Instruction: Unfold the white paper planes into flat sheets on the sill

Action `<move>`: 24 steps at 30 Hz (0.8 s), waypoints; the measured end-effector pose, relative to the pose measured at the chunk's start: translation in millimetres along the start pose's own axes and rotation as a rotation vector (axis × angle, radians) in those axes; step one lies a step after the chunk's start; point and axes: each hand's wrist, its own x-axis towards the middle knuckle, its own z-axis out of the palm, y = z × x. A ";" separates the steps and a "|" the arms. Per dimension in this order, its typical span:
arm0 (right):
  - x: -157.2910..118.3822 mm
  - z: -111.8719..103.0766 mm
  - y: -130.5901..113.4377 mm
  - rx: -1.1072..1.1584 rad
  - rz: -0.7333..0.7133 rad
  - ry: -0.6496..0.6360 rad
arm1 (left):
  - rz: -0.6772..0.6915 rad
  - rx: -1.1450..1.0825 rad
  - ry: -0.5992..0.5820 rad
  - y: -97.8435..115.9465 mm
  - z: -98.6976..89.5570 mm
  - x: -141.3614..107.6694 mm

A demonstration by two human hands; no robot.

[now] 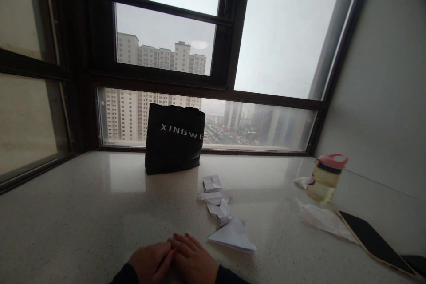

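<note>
My left hand (149, 261) and my right hand (195, 258) rest together on the white speckled sill at the bottom of the view. Both look relaxed, with nothing visible in them. The right fingers lie stretched over the left fingertips, which are partly hidden. Just beyond my right hand lies a folded white paper triangle (233, 235). Behind it, in a line leading away, are a folded paper piece with flaps (220, 212), a flattened folded paper strip (215, 197) and a small folded paper square (212, 183).
A black paper bag (175, 151) with white lettering stands by the window. To the right are a drink bottle (324, 182) with a pink lid, a crumpled white tissue (324, 217) and a dark phone (376, 242). A wall (386, 97) closes off the right side.
</note>
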 end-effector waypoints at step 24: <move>-0.1 -1.8 0.3 -0.019 -0.016 0.008 | 0.006 -0.017 -0.020 -0.1 0.0 1.0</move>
